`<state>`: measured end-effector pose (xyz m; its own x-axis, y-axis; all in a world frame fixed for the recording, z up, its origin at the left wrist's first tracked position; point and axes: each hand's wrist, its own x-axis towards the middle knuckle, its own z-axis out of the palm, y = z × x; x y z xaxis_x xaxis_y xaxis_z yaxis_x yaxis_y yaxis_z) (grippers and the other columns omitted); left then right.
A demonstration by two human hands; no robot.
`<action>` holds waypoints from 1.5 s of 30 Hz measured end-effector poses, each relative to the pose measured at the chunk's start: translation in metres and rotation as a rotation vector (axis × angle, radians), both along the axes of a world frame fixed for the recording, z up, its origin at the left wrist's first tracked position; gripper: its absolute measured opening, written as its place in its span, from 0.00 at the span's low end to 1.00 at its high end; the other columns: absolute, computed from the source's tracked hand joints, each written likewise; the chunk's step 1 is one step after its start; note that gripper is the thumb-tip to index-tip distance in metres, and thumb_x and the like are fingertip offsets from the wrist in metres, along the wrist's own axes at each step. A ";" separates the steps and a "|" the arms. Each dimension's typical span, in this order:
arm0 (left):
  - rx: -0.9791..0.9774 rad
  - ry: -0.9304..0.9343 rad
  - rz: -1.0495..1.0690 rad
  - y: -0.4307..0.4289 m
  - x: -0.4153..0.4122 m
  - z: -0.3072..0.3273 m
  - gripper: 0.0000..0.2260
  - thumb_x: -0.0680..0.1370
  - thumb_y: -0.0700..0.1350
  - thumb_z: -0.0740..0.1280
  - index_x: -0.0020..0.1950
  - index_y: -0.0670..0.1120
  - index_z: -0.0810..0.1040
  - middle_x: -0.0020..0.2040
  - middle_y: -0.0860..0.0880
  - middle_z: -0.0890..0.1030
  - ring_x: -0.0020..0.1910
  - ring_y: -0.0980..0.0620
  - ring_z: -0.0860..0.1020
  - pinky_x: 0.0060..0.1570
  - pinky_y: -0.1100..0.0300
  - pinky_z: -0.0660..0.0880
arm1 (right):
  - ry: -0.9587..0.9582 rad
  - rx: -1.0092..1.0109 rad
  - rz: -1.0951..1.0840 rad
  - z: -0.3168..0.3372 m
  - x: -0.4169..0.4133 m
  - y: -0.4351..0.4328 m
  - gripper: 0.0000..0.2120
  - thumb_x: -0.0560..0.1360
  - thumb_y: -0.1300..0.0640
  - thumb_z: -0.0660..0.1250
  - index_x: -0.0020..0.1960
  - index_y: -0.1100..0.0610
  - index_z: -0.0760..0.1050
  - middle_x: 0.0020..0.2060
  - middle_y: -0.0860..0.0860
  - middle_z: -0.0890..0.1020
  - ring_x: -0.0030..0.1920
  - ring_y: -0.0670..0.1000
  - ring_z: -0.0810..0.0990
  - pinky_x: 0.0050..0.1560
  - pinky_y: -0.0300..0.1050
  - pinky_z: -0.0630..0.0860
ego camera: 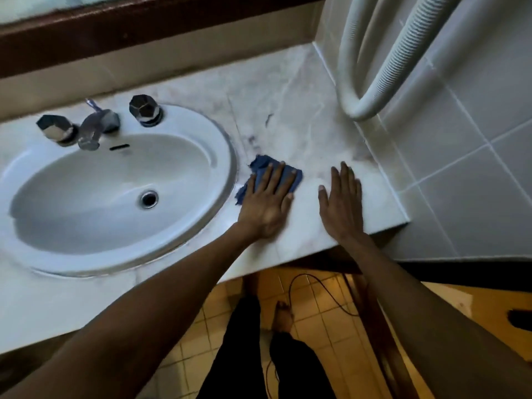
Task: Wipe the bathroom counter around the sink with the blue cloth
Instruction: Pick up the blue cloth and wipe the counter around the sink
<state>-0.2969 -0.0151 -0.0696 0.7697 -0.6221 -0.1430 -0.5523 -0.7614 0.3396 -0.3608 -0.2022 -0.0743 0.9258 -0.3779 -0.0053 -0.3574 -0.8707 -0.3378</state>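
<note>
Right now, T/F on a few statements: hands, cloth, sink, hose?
1. The left hand presses flat on the blue cloth. True.
2. The cloth lies inside the sink basin. False: it is on the counter, right of the sink rim.
3. The right hand holds a second cloth. False: it rests flat and bare on the counter.
4. A white ribbed hose hangs by the tiled wall. True.

Dim, cool light; soft glare sits on the white oval ceramic basin (115,180) left of the fingers, everything smeared by motion blur, edges bowing wide-angle.
</note>
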 end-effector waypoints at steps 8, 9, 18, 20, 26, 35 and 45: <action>0.100 0.020 0.008 0.082 -0.099 0.001 0.25 0.86 0.57 0.43 0.82 0.59 0.41 0.83 0.54 0.42 0.82 0.52 0.38 0.79 0.43 0.43 | 0.029 0.091 0.095 0.013 -0.002 0.033 0.24 0.83 0.51 0.55 0.76 0.59 0.61 0.79 0.58 0.58 0.79 0.57 0.56 0.78 0.61 0.53; 0.107 0.027 0.021 0.095 -0.105 0.002 0.25 0.86 0.57 0.43 0.82 0.59 0.41 0.83 0.54 0.41 0.81 0.53 0.38 0.80 0.43 0.42 | 0.019 0.118 0.122 0.017 0.002 0.042 0.24 0.83 0.51 0.55 0.76 0.59 0.61 0.79 0.59 0.58 0.79 0.58 0.56 0.78 0.59 0.54; 0.158 0.039 0.183 0.230 -0.142 0.016 0.24 0.86 0.57 0.42 0.82 0.59 0.39 0.83 0.55 0.39 0.81 0.54 0.38 0.79 0.48 0.39 | -0.097 0.303 0.485 0.064 0.053 0.173 0.19 0.83 0.56 0.58 0.71 0.62 0.69 0.74 0.59 0.69 0.75 0.58 0.66 0.76 0.53 0.62; 0.143 0.046 0.226 0.264 -0.150 0.016 0.24 0.86 0.58 0.41 0.82 0.59 0.39 0.83 0.56 0.40 0.81 0.55 0.38 0.79 0.50 0.37 | -0.091 0.331 0.579 0.067 0.058 0.207 0.17 0.82 0.56 0.59 0.68 0.61 0.72 0.71 0.57 0.73 0.73 0.57 0.69 0.74 0.52 0.64; 0.151 0.082 0.690 0.411 -0.159 0.010 0.25 0.84 0.61 0.39 0.81 0.61 0.38 0.82 0.56 0.39 0.81 0.54 0.37 0.79 0.41 0.47 | 0.069 0.284 0.761 0.067 0.060 0.294 0.17 0.84 0.53 0.56 0.68 0.58 0.73 0.65 0.54 0.79 0.67 0.56 0.74 0.69 0.50 0.65; -0.048 0.066 1.081 0.361 -0.154 0.011 0.26 0.86 0.57 0.44 0.83 0.54 0.40 0.83 0.51 0.40 0.82 0.48 0.38 0.78 0.41 0.39 | 0.249 0.309 0.771 0.059 0.047 0.393 0.18 0.84 0.47 0.53 0.68 0.54 0.72 0.63 0.54 0.80 0.62 0.58 0.77 0.62 0.51 0.72; 0.032 0.020 0.865 0.545 -0.140 0.005 0.25 0.85 0.59 0.43 0.82 0.59 0.41 0.83 0.54 0.43 0.82 0.51 0.41 0.78 0.40 0.48 | 0.274 0.389 0.757 0.056 0.054 0.484 0.16 0.83 0.46 0.54 0.63 0.52 0.73 0.56 0.51 0.83 0.57 0.55 0.80 0.57 0.52 0.76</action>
<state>-0.4367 0.5302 -0.0643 0.9681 0.1852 -0.1688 0.2310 -0.9208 0.3143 -0.3065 0.2816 -0.0183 0.8738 0.4084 -0.2638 0.1548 -0.7481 -0.6453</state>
